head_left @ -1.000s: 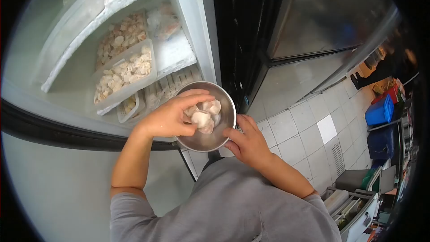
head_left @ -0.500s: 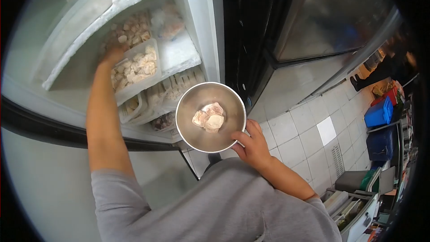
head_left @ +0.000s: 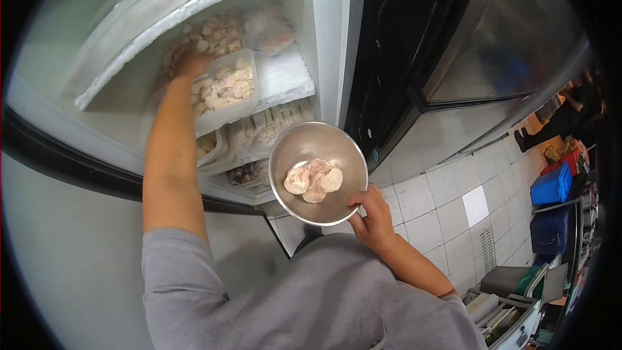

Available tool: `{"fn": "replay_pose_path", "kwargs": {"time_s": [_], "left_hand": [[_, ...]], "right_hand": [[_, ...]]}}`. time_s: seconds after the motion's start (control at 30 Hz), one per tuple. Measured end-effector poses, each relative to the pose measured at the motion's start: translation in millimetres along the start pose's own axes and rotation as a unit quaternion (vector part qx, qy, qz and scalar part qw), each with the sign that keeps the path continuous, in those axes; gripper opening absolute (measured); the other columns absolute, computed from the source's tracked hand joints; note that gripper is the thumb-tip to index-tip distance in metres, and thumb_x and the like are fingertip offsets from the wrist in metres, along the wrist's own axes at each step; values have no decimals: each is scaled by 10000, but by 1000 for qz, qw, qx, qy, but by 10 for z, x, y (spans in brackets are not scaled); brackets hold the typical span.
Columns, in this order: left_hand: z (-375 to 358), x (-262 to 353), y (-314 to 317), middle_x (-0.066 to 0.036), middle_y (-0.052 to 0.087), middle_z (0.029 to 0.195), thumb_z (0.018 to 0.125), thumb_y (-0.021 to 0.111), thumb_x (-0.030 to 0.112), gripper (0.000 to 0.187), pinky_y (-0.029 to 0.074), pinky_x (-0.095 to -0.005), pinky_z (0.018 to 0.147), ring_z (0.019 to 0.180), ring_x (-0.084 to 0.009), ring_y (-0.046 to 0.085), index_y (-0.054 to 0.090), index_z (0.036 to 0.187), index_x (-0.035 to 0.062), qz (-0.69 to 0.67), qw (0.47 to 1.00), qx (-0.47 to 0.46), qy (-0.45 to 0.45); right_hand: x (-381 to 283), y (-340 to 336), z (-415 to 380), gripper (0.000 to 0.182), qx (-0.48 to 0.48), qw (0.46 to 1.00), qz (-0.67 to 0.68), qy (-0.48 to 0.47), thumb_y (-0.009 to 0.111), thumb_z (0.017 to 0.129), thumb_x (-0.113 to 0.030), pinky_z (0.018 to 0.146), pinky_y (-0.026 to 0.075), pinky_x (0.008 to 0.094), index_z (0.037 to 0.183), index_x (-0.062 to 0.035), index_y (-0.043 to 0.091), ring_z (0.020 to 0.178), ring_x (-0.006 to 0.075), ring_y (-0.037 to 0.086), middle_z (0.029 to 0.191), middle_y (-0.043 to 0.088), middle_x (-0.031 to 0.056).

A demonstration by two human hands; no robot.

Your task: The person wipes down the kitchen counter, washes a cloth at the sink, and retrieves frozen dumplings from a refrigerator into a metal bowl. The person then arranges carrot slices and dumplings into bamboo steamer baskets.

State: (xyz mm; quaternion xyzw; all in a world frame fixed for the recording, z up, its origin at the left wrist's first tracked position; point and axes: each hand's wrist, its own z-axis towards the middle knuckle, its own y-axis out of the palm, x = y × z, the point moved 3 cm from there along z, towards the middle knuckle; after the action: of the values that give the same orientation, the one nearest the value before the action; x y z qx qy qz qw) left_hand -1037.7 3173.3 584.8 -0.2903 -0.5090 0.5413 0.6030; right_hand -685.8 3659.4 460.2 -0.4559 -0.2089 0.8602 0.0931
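My right hand [head_left: 374, 219] grips the rim of a round metal bowl [head_left: 285, 191], thumb outside and fingers over the edge. Several pale pinkish frozen food pieces [head_left: 316, 178] lie in the bottom of this bowl. Inside the freezer, my left hand [head_left: 193, 63] reaches over the back of a clear plastic tub [head_left: 223, 113], among loose pale pieces [head_left: 219, 34] behind it. Its fingers are blurred and partly hidden, so I cannot make out whether they hold anything. The tub is filled with similar whitish pieces [head_left: 223, 87].
A frosted shelf [head_left: 285, 81] carries the tub and a plastic bag [head_left: 269, 29]. Below are more containers [head_left: 223, 146]. The freezer door edge [head_left: 71, 172] is at left. Steel doors [head_left: 492, 32] and tiled floor [head_left: 424, 198] lie right. Another person's leg [head_left: 544, 131] shows far right.
The freezer and tub now appear farther right in view. Pieces in the bowl have shifted and lie more spread out. My left hand stays behind the tub; my right still holds the bowl.
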Motion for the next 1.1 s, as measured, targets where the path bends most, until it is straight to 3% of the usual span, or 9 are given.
{"fn": "replay_pose_path", "kwargs": {"time_s": [0.13, 0.3, 0.37, 0.4, 0.47, 0.67, 0.77, 0.87, 1.1], "left_hand": [[140, -92, 19, -245, 582, 1526, 755, 893, 214, 940, 424, -447, 1198, 1436, -405, 535, 483, 1595, 112, 1, 990, 86, 114], [202, -22, -74, -247, 476, 1620, 785, 911, 262, 840, 334, -449, 1272, 1538, -404, 396, 562, 1524, 67, 3, 992, 36, 118], [191, 2, -77, -207, 462, 1652, 808, 880, 228, 924, 325, -466, 1281, 1570, -385, 365, 457, 1625, 149, -118, 979, -166, -15], [92, 220, -182, -207, 462, 1652, 808, 880, 228, 924, 325, -466, 1281, 1570, -385, 365, 457, 1625, 149, -117, 979, -165, -12], [-100, 687, -368, -147, 403, 1708, 816, 852, 191, 1030, 352, -496, 1268, 1574, -363, 379, 323, 1697, 257, 246, 965, -90, -2], [176, 691, -146, -86, 158, 1807, 760, 859, 189, 1116, 367, -513, 1264, 1601, -397, 306, 281, 1707, 304, 208, 963, -172, -8], [59, 594, -271, -172, 425, 1684, 779, 884, 244, 1034, 291, -557, 1282, 1554, -392, 402, 373, 1673, 332, 151, 978, -130, 61], [167, 365, -204, -165, 391, 1703, 707, 943, 225, 1132, 260, -559, 1296, 1580, -397, 351, 368, 1676, 330, 52, 988, -122, 79], [-215, 966, -472, -133, 147, 1806, 647, 963, 286, 1230, 237, -491, 1325, 1654, -363, 170, 316, 1691, 354, 196, 970, -145, 0]], "right_hand": [[-101, 249, -76, 419, -107, 990, -50, -79, 879, 766, -142, 1005, 529, 514, 1135, -148, 680, 1168, 442, 590, 1175, 616, 169], [-10, 253, -57, 401, -130, 987, -52, -75, 882, 777, -168, 1008, 534, 511, 1138, -156, 708, 1210, 456, 573, 1210, 596, 199], [-5, 195, -33, 405, -121, 987, -82, -72, 881, 783, -172, 1020, 528, 517, 1149, -151, 707, 1219, 466, 570, 1245, 586, 218], [5, 185, -23, 405, -118, 987, -82, -73, 881, 783, -172, 1020, 528, 517, 1149, -151, 707, 1219, 466, 570, 1245, 586, 218], [19, 167, -1, 407, -100, 988, -97, -64, 883, 782, -171, 1035, 518, 525, 1146, -143, 703, 1233, 469, 564, 1269, 588, 230], [54, 168, 47, 387, -78, 992, -84, -49, 878, 793, -171, 1041, 510, 543, 1135, -142, 700, 1239, 475, 561, 1284, 588, 241], [43, 73, 58, 373, -76, 992, -91, -40, 876, 799, -168, 1033, 513, 539, 1125, -140, 698, 1228, 473, 570, 1287, 595, 243], [104, 45, 25, 375, -46, 994, -102, -22, 879, 798, -167, 1025, 516, 530, 1125, -138, 698, 1224, 466, 575, 1295, 604, 242], [218, 74, 42, 404, -27, 994, -104, -20, 892, 776, -168, 1028, 514, 532, 1127, -142, 695, 1239, 468, 573, 1313, 606, 244]]}}
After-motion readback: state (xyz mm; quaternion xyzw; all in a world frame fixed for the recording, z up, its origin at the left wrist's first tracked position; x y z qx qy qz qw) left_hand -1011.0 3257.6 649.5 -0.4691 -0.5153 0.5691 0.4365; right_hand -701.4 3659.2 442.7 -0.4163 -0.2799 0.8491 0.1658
